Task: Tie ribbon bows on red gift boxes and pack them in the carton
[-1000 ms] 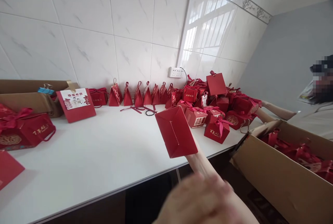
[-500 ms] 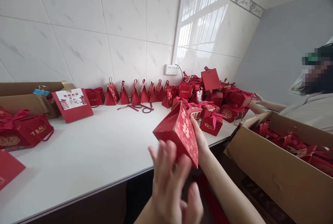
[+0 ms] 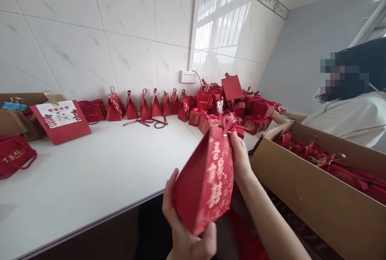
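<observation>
A red triangular gift box point(image 3: 193, 183) with pale printed characters and a ribbon loop point(image 3: 228, 122) at its top is held in front of me, past the table's front edge. My left hand point(image 3: 187, 228) grips its lower end, thumb on the printed face and fingers along the far side. Near the loop, my right hand point(image 3: 240, 153) holds the upper right side; some of its fingers are hidden behind the box.
Several similar boxes point(image 3: 145, 107) line the wall on the white table point(image 3: 105, 171), beside a heap of red gift boxes point(image 3: 211, 103). A cardboard carton point(image 3: 301, 183) of red boxes stands at right. Behind it, a person point(image 3: 346, 119) reaches toward the heap.
My left hand, open and apart from the box before, has closed around its lower end. The box has turned so its printed face shows more. The view has shifted rightward.
</observation>
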Action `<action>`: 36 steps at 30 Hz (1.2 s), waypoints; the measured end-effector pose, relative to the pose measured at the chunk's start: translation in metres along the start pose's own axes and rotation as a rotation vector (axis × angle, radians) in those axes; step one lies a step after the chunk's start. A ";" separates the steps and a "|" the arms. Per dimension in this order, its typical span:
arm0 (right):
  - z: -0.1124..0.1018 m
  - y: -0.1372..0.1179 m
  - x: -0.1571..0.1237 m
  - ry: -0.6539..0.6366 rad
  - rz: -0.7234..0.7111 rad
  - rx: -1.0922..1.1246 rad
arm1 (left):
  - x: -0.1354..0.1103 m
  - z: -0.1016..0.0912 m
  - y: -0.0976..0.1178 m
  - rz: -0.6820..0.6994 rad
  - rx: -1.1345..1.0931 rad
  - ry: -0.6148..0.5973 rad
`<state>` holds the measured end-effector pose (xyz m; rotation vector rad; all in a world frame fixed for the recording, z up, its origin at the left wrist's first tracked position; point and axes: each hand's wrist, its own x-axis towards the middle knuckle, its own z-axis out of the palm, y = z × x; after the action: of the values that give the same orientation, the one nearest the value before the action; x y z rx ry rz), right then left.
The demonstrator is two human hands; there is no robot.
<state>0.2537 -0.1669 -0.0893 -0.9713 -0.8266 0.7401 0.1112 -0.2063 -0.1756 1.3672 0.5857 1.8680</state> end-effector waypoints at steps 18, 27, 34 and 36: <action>-0.014 -0.041 -0.043 -0.108 -0.105 -0.647 | -0.052 -0.015 -0.037 -0.887 -0.313 0.084; -0.017 -0.024 -0.053 -0.305 -0.205 -0.363 | -0.014 -0.002 -0.002 -1.218 -0.650 0.069; -0.018 -0.022 -0.063 -0.382 -0.206 -0.534 | -0.001 -0.002 0.021 -1.523 -1.130 -0.199; -0.019 -0.021 -0.063 -0.336 -0.197 -0.549 | 0.002 -0.001 0.027 -1.556 -1.129 -0.160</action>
<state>0.2426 -0.2355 -0.0924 -1.2435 -1.4476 0.5166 0.1025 -0.2216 -0.1553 0.0503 0.2186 0.4944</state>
